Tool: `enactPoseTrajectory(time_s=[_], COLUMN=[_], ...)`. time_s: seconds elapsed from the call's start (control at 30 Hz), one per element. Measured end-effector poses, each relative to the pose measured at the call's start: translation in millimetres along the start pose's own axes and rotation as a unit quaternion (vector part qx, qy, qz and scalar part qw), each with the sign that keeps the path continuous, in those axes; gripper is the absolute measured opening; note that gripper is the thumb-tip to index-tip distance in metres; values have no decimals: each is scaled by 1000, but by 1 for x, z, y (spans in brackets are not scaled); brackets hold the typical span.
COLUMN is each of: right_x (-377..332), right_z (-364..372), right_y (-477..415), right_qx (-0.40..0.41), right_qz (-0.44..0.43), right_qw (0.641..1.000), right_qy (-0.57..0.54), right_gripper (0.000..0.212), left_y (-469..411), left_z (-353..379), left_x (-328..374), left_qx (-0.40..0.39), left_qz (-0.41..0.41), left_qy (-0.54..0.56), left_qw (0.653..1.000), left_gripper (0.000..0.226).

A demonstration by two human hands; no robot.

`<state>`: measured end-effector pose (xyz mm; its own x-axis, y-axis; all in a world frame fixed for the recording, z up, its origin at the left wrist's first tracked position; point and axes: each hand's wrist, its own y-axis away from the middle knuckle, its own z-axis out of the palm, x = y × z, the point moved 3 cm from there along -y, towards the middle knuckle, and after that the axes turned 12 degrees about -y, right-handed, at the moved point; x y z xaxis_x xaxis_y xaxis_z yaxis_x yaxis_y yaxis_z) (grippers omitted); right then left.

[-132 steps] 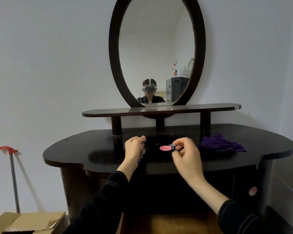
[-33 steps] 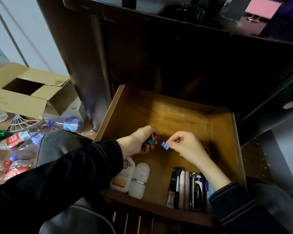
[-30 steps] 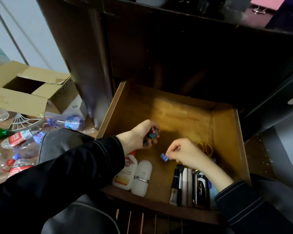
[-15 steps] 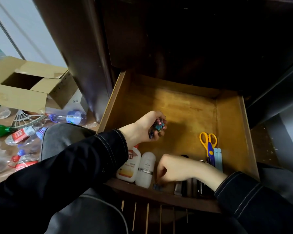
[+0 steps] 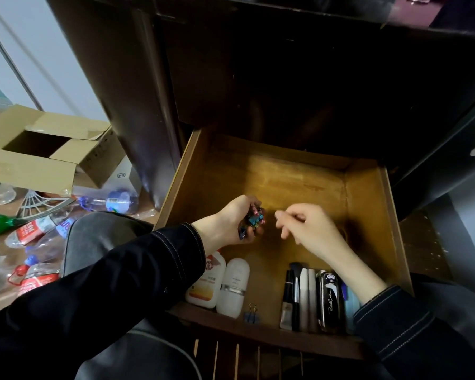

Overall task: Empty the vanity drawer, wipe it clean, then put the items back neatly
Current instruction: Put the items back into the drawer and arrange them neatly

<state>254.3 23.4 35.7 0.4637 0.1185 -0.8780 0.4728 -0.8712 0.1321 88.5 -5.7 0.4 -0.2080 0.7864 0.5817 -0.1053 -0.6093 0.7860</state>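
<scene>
The wooden drawer (image 5: 285, 176) stands pulled out below the dark vanity (image 5: 299, 78). My left hand (image 5: 231, 223) hovers over the drawer's middle and grips a bunch of colourful binder clips (image 5: 254, 219). My right hand (image 5: 310, 229) is just to the right of the clips, fingers loosely curled, holding nothing. A single blue binder clip (image 5: 252, 315) lies at the drawer's front edge. Left of it lie two white bottles (image 5: 232, 286), one with an orange label (image 5: 207, 281). Makeup brushes and tubes (image 5: 299, 294) and a black case (image 5: 330, 300) lie in a row at the front right.
A pink pad with a clip (image 5: 417, 4) shows on the vanity top. On the floor to the left are an open cardboard box (image 5: 47, 152) and several plastic bottles (image 5: 39, 229). My grey-clad knee (image 5: 99, 237) is beside the drawer's left wall.
My right hand left the blue clip at the drawer's front edge next to the white bottle, then came back up empty beside my left hand. My right arm now hides the scissors.
</scene>
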Motion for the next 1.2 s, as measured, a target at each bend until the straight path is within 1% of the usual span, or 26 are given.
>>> enactPoseTrajectory(time_s=[0.03,0.07,0.1,0.13,0.2,0.27,0.33,0.4,0.5,0.57,0.67,0.77,0.87,1.03,1.2], right_x=[-2,-4,-5,-5,-3,-1,3,4,2,2,1,1,4,5,2], right_z=[-4,-6,-5,-2,3,6,5,3,-2,-2,-2,-7,-7,-8,-10], right_y=[-1,-1,-1,-1,-1,-1,-2,-4,-5,-6,-5,-6,-7,-7,-6], right_qx=[42,58,54,39,4,-1,5,9,19,25,38,68,69,77,91], right_qz=[-22,-34,-40,-42,-34,-26,-10,12,28,30,24,18,39,36,19], right_qw=[998,996,995,996,999,999,999,995,984,980,982,976,971,968,969], right_qy=[-33,-60,-71,-68,-41,-20,-49,-103,-173,-193,-186,-207,-226,-234,-227], right_gripper=[19,12,10,13,16,12,6,7,11,12,13,14,13,13,20], left_y=[0,0,-1,-1,-2,-1,-2,-2,0,2,2,3,3,3,2], left_z=[1,3,5,8,15,20,20,19,18,18,19,19,20,20,18], left_x=[-1,-2,-4,-5,-7,-9,-9,-8,-6,-6,-6,-5,-4,-3,0], left_qx=[0,-3,-8,-14,-19,-19,-11,-9,-41,-60,-80,-102,-124,-140,-139], left_qz=[-3,-6,-7,-6,1,11,16,17,8,9,16,15,18,27,32], left_qy=[-4,-11,-21,-35,-66,-82,-87,-89,-59,-50,-51,-36,-14,5,43], left_qw=[1000,1000,1000,999,998,996,996,996,997,997,995,994,992,990,989], left_gripper=[22,24,27,28,29,31,34,33,31,32,32,30,30,23,19])
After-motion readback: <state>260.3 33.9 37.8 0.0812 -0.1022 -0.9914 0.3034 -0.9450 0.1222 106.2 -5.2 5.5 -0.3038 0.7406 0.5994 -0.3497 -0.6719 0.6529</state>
